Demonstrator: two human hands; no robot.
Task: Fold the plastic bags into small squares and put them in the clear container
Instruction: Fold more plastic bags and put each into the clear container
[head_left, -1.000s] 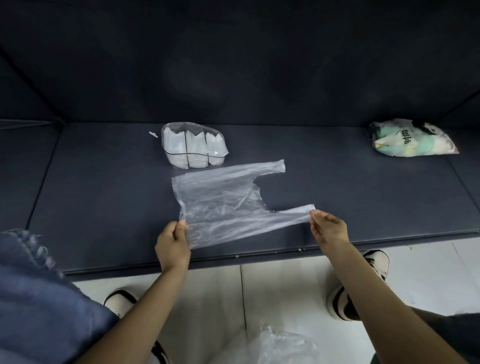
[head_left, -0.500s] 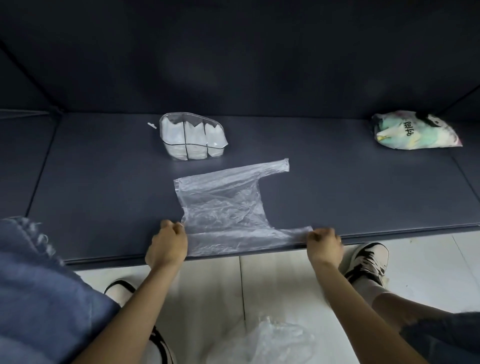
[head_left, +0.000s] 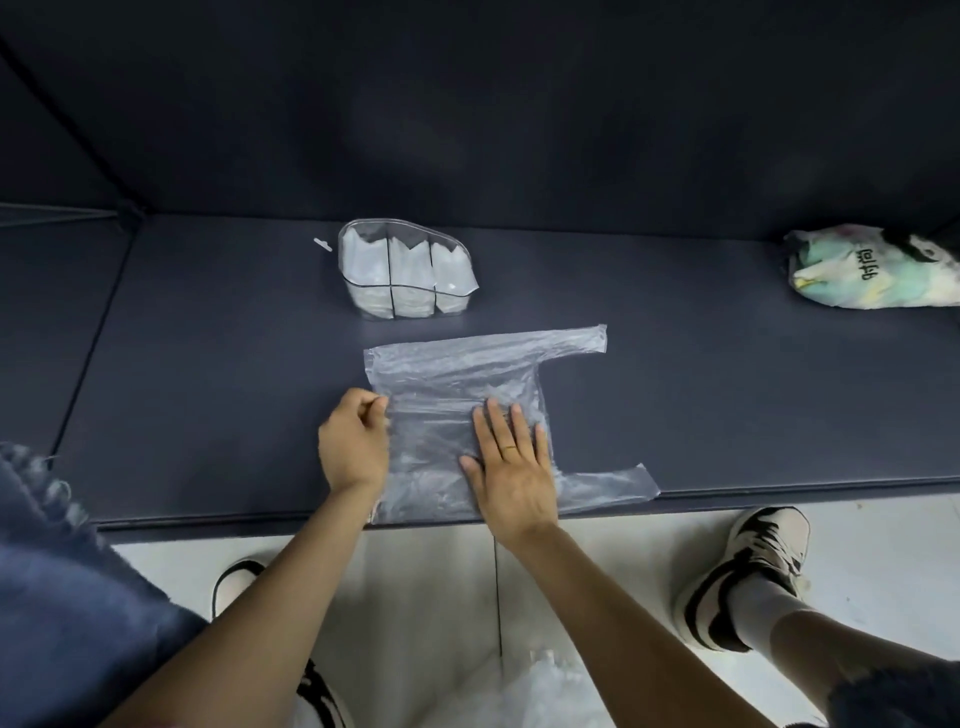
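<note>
Bag's down flat, my right hand's off the handle!

My right hand (head_left: 511, 467) has let go of the near handle and now presses open-palmed on the plastic bag (head_left: 457, 384), which lies spread mid-frame; my left hand (head_left: 353, 447) has slid up its left edge, still pinching it.

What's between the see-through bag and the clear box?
Nothing: in the head view, only a bare strip of dark mat separates the bag from the box.

Translucent plastic bag (head_left: 457, 374) on dark navy table (head_left: 208, 364).
</note>
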